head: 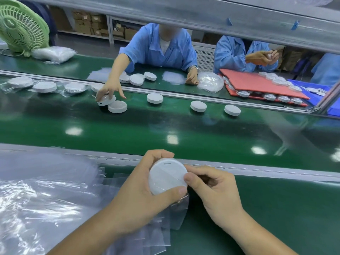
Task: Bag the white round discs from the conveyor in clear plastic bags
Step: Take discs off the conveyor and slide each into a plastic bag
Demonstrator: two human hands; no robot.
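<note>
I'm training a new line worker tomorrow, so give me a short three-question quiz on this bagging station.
1. True or false: the left hand holds a white disc.
2. Multiple choice: the fan at the far side of the belt is A red, B green, C blue.
3. Fill in: the pile of clear bags lies on the person's ___ side.
Key: 1 true; 2 B; 3 left.
</note>
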